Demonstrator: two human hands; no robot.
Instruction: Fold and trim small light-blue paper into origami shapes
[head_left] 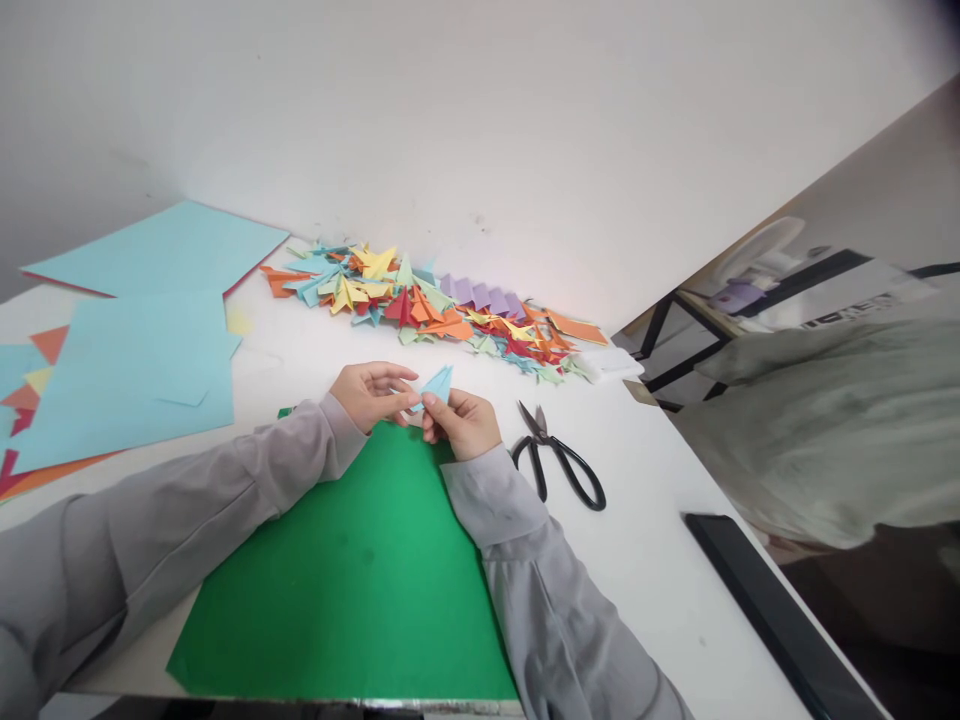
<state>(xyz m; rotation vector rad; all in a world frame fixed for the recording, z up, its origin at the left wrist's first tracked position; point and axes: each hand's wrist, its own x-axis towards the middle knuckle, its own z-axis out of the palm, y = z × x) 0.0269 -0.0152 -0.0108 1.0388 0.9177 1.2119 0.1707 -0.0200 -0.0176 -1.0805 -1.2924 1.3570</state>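
Observation:
A small light blue folded paper piece (437, 383), pointed like a paper plane, is held up above the far edge of a green mat (360, 570). My right hand (466, 423) pinches it from the right between thumb and fingers. From the other side my left hand (375, 393) has its thumb and fingertips at the paper's left edge, the index finger lifted a little. The fingers partly hide the lower part of the paper. Right of my right hand lie black-handled scissors (559, 455), blades slightly apart.
Along the wall stretches a heap of colourful folded paper planes (420, 310). Large light blue paper sheets (142, 370) and small coloured pieces lie at the left. A dark flat device (772, 610) rests near the table's right edge, with a grey-green cloth (832, 430) beyond it.

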